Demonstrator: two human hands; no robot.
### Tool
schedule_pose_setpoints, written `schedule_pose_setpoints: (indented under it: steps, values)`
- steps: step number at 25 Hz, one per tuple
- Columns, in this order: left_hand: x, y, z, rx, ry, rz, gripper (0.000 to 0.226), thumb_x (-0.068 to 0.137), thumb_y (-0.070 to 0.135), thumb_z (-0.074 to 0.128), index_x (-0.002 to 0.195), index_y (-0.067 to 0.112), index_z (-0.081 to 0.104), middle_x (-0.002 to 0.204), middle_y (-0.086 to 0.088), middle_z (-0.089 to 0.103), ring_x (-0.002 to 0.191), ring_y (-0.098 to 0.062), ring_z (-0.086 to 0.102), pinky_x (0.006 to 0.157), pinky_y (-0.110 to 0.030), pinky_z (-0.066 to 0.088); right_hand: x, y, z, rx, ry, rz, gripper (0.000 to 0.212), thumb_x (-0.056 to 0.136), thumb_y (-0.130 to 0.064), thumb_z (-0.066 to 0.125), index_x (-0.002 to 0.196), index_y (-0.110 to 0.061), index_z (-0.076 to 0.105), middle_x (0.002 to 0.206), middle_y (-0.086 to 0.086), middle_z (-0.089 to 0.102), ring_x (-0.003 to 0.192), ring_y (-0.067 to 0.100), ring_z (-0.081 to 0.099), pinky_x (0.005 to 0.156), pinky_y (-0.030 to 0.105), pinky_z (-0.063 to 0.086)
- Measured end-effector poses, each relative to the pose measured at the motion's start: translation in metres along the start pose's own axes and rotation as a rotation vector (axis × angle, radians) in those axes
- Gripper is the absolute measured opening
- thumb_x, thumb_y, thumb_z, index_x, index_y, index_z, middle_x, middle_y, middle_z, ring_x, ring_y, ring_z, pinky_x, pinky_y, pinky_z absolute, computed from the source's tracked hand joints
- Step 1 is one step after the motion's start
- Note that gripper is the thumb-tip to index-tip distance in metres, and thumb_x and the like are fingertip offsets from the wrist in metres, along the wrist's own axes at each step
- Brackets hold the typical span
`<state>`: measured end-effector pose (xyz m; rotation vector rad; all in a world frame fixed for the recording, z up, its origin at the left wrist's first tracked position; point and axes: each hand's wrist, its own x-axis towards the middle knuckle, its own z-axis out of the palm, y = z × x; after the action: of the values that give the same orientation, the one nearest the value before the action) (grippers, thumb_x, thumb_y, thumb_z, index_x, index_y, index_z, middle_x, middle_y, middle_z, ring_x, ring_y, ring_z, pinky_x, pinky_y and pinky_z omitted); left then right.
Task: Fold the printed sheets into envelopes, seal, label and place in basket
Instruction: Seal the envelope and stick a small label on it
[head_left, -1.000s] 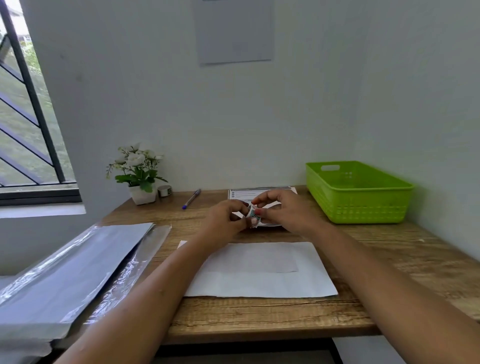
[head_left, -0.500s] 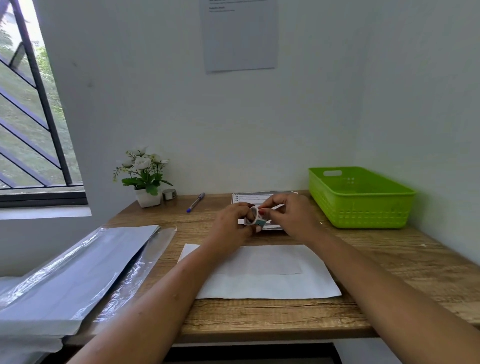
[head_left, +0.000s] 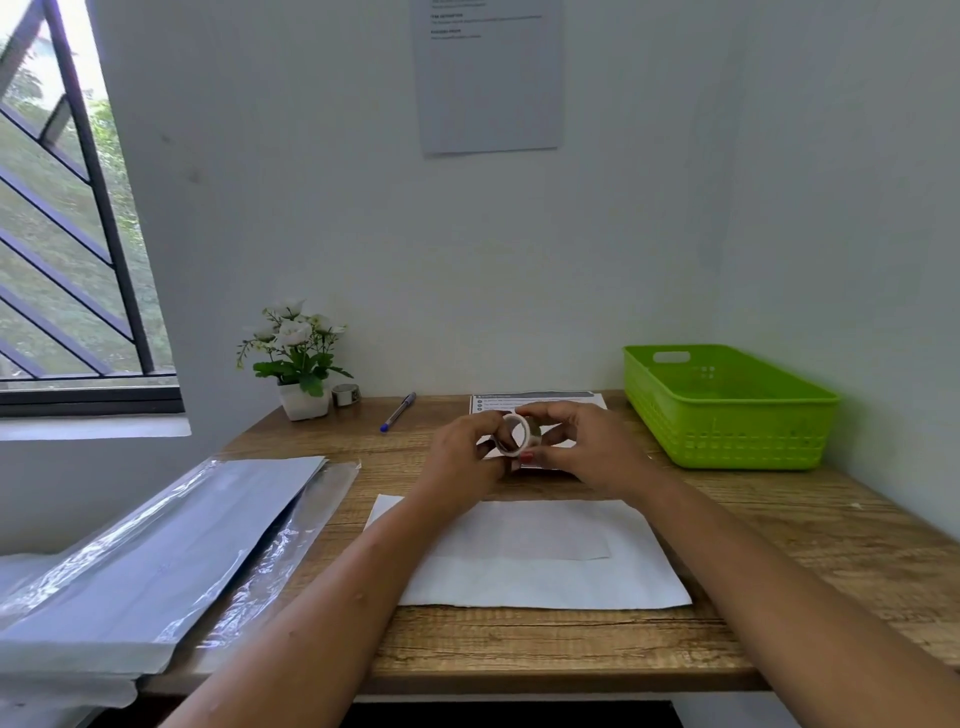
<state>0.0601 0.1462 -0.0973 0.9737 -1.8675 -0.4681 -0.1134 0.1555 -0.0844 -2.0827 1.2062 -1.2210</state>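
Hands at desk centre, both gripping a small tape roll above the paper.

White envelope sheet lies flat nearest the desk edge; plastic-wrapped envelopes sit at 9 o'clock. Beyond it, left hand and right hand meet, fingers curled closed around the tape roll, held just above the printed sheets. Pen and flower pot stand at 11 o'clock, green basket at 2 o'clock.

Both hands raised (fingers curled).
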Motion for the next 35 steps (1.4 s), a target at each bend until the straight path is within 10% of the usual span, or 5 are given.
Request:
schedule_pose_setpoints:
  steps: [7, 12, 15, 21, 35]
  values:
    - [0.0027, -0.0041, -0.0026, 0.243, 0.083, 0.020, 0.029, 0.080, -0.006, 0.055, 0.097, 0.012, 0.071, 0.107, -0.001, 0.070, 0.092, -0.015, 0.059, 0.068, 0.000, 0.033, 0.0001, 0.0013, -0.0006, 0.327, -0.023, 0.078, 0.035, 0.079, -0.011, 0.075, 0.105, -0.028, 0.058, 0.078, 0.003, 0.068, 0.071, 0.009, 0.061, 0.060, 0.025, 0.055]
    - [0.0033, -0.0004, 0.0003, -0.220, -0.075, -0.255, 0.027, 0.091, 0.014, 0.051, 0.108, 0.021, 0.071, 0.111, -0.001, 0.070, 0.095, -0.012, 0.060, 0.081, -0.030, 0.051, -0.0005, 0.0059, 0.0033, 0.143, 0.035, 0.018, 0.068, 0.070, -0.008, 0.081, 0.124, -0.032, 0.047, 0.069, -0.009, 0.067, 0.064, 0.005, 0.060, 0.066, 0.016, 0.049]
    - [0.0023, 0.0004, -0.0010, -0.347, -0.102, -0.217, 0.019, 0.090, 0.020, 0.060, 0.103, 0.014, 0.072, 0.102, 0.000, 0.072, 0.096, -0.014, 0.064, 0.079, -0.023, 0.052, 0.0015, 0.0057, 0.0038, -0.009, 0.039, -0.046, 0.072, 0.068, -0.012, 0.083, 0.124, -0.038, 0.044, 0.068, -0.011, 0.068, 0.069, 0.005, 0.064, 0.071, 0.004, 0.042]
    - [0.0016, -0.0047, -0.0033, -0.083, -0.077, -0.105, 0.014, 0.087, 0.015, 0.064, 0.099, 0.011, 0.070, 0.101, -0.004, 0.071, 0.096, -0.017, 0.062, 0.088, -0.030, 0.045, 0.0004, 0.0050, -0.0035, 0.052, -0.048, 0.049, 0.035, 0.093, -0.027, 0.058, 0.126, -0.035, 0.050, 0.085, 0.001, 0.071, 0.072, 0.002, 0.064, 0.061, 0.025, 0.055]
    - [0.0032, -0.0072, -0.0018, 0.011, -0.061, -0.059, 0.015, 0.087, 0.013, 0.062, 0.100, 0.016, 0.069, 0.088, 0.006, 0.065, 0.077, -0.009, 0.057, 0.078, -0.031, 0.047, 0.0015, 0.0008, -0.0022, 0.003, 0.215, -0.020, 0.004, 0.087, -0.014, 0.066, 0.088, -0.018, 0.068, 0.064, 0.002, 0.069, 0.046, 0.005, 0.058, 0.048, 0.015, 0.045]
